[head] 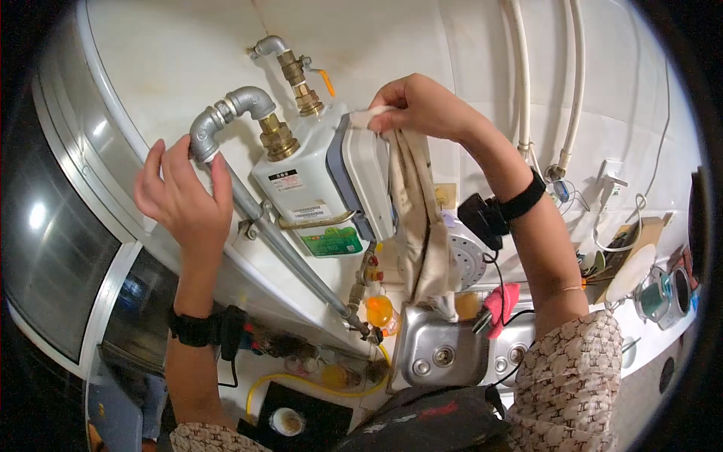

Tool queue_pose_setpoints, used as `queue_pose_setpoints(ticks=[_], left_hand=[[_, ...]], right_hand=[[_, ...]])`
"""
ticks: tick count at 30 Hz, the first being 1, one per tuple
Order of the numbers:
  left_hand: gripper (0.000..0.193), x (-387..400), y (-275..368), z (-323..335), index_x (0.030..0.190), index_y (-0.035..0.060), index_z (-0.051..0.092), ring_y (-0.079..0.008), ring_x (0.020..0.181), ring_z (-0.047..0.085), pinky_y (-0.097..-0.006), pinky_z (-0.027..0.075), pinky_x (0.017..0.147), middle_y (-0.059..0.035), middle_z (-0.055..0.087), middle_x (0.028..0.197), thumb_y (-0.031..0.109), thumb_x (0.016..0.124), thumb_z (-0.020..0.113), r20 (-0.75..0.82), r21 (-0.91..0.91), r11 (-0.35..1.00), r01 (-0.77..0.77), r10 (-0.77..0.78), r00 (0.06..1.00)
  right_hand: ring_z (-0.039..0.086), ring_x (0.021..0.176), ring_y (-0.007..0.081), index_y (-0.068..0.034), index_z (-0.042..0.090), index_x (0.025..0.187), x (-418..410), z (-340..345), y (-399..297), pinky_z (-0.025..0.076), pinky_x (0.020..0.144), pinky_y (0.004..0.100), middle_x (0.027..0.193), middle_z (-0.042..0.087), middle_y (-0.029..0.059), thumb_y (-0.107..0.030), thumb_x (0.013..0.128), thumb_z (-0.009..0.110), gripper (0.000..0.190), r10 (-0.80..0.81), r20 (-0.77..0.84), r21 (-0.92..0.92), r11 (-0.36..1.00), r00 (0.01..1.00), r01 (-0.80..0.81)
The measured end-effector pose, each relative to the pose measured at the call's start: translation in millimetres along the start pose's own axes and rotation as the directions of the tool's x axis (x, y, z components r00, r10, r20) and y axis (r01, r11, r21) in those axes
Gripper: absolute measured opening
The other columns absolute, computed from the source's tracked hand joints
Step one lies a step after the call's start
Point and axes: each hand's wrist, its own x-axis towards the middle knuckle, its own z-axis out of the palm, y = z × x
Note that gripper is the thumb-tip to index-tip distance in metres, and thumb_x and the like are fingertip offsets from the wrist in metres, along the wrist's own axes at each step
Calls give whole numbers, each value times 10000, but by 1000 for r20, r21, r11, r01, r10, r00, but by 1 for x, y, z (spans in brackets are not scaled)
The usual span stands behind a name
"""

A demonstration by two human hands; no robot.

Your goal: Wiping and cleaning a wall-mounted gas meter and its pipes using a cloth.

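A white gas meter (305, 192) with a grey-edged front cover hangs on the wall, bearing labels with writing. At its top front edge my right hand (415, 107) pinches a beige cloth (415, 226), which hangs in long folds beside the cover towards the sink. My left hand (195, 192) is at the lower end of a galvanized pipe elbow (206, 133), with the thumb on one side and the index finger on the other. Below that elbow, a grey metal pipe (282, 251) slants down past the meter. Brass fittings (278, 138) join the elbows to the meter top.
Behind the meter is a ball valve with an orange lever (327, 83). Below stands a stainless steel sink (446, 333), with an orange bottle (383, 313) and a pink cloth (502, 302) nearby. A yellow hose (316, 384) curves over the counter. At left is a framed window (62, 226).
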Motion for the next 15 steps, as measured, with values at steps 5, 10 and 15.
queue_pose_setpoints(ticks=[5,10,15], left_hand=[[440,0,2,0,1181,54,525,-287,1192,433,-485,238,987,-98,592,1083,289,819,613,4,24,1000,-1,1,1000],[455,0,2,0,1178,74,539,-292,1190,433,-484,234,988,-126,573,1133,308,798,630,-7,0,1000,25,-25,1000],[447,0,1,1,1166,82,550,-295,1179,440,-477,241,983,-129,559,1159,311,792,633,29,2,999,51,-51,998]], right_hand=[[553,679,82,-5,669,883,0,-5,-10,457,675,263,723,640,11,-142,778,727,182,3,79,5,1000,997,-3],[553,688,81,-2,671,889,-2,-2,-13,456,680,253,728,639,3,-147,789,724,183,-57,129,104,994,990,44],[544,685,81,-3,676,927,15,3,1,456,671,253,723,634,13,-158,803,710,202,-27,70,70,997,997,22]])
